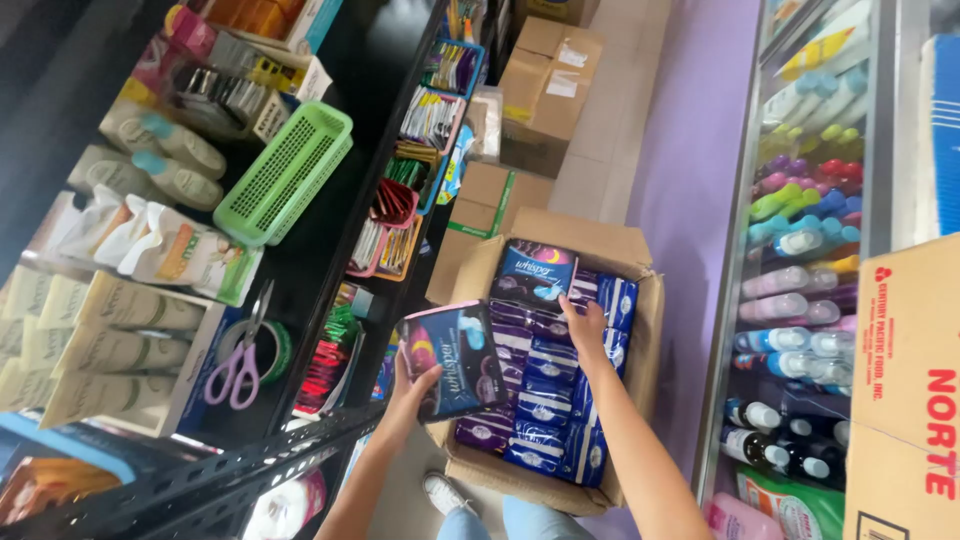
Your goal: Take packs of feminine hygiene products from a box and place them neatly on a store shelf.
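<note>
Packs mostly sat in the cardboard box (640, 300). My left hand (408, 385) gripped one purple pack (452, 362); my right hand (583, 325) pressed open fingers on another.

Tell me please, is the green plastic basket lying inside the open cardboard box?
No, the green basket lies on the dark shelf, apart from the cardboard box on the floor.

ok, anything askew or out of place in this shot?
One thing: a green plastic basket sits tipped at a slant on the shelf, one end propped on the goods behind it. Purple-handled scissors lie loose across a tape roll. The packs in the cardboard box look orderly; no spill or damage shows.
</note>
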